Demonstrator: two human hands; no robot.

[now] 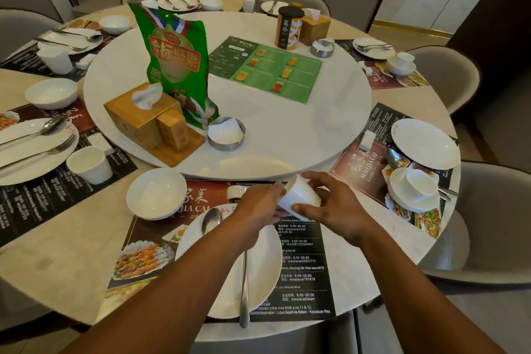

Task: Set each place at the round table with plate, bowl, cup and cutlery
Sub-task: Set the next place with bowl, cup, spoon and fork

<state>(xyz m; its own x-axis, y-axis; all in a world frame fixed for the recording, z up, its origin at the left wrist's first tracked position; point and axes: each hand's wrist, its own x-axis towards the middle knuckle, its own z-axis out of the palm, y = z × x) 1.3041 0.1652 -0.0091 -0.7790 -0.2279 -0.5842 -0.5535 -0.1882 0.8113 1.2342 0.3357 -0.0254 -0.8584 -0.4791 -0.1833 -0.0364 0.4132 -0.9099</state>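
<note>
Fingers of the right hand (339, 207) wrap a white cup (298, 195) from the right while the left hand (258, 210) pinches its lower end; the cup lies tilted, long axis running up-left, above the placemat (304, 267) just beyond the plate (264, 267). The placemat reads "JIA CAI" and lists "maojiacai" contacts. A spoon (244, 282) lies lengthwise on the plate, bowl end toward the lazy Susan (287, 129).

Your plate (258, 273) sits at the desk's (71, 253) near edge, spoon (244, 282) on it, bowl (156, 194) behind-left.
</note>
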